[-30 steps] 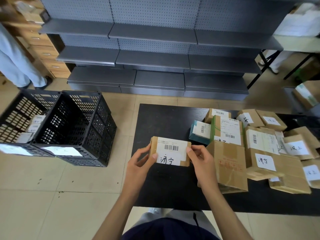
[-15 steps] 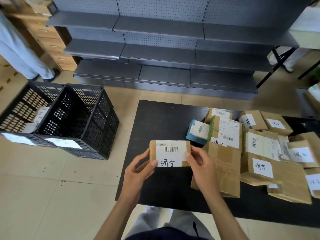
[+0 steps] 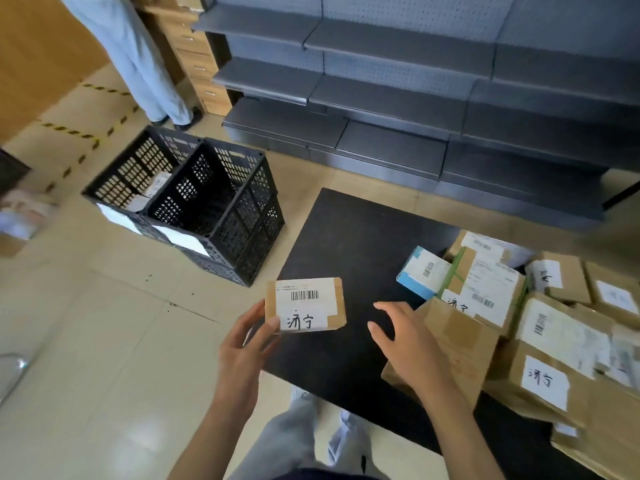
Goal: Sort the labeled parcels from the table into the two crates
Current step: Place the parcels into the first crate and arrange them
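My left hand (image 3: 244, 344) pinches a small brown parcel (image 3: 304, 304) by its left end, over the left edge of the black table (image 3: 353, 237). Its white label bears a barcode and handwritten characters. My right hand (image 3: 401, 337) hovers apart from it to the right, fingers relaxed and holding nothing. Two black slatted crates stand side by side on the floor to the left: the nearer crate (image 3: 221, 202) and the farther crate (image 3: 135, 174), which holds a few white-labelled items. Several labelled parcels (image 3: 540, 344) are heaped on the table's right side.
Grey metal shelving (image 3: 398, 81) runs along the far wall behind the table. A person in light trousers (image 3: 138, 57) stands at the back left beside wooden drawers (image 3: 197, 60). Yellow-black tape marks the tiled floor. My own legs show below the table edge.
My right hand has let go of the parcel and drawn away to the right. My left hand alone holds it now. The view has swung left, bringing the crates closer to centre.
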### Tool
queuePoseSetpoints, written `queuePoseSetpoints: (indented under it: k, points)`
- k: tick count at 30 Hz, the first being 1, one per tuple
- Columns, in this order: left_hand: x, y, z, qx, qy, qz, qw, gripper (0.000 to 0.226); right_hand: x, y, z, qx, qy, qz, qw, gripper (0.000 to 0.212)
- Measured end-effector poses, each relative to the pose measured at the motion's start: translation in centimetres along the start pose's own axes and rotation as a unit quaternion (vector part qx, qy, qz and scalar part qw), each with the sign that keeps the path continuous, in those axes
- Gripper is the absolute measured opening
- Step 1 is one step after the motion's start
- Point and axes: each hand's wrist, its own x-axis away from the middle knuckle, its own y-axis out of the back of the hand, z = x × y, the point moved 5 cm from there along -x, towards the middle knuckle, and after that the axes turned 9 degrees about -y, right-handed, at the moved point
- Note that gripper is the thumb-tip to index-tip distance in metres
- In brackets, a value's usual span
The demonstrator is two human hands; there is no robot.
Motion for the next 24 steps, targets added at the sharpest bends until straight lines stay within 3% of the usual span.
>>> queuePoseSetpoints:
  k: [9, 15, 24]
  points:
    - [0.4, 12.8, 0.2, 0.078, 0.011, -0.148, 0.986, 0.028, -0.3, -4.9, 9.6, 0.121, 0.138, 0.011, 0.983, 0.042]
    - [-2.8, 23.5, -1.0, 0.153, 0.006, -0.201, 0.967, 0.039, 0.5, -10.9, 21.7, 0.138, 0.217, 0.001, 0.966, 0.039]
    - [-7.8, 40.3, -5.1, 0.171, -0.032, -0.239, 0.955, 0.034, 1.7, -19.9, 40.8, 0.146, 0.281, 0.007, 0.948, 0.033]
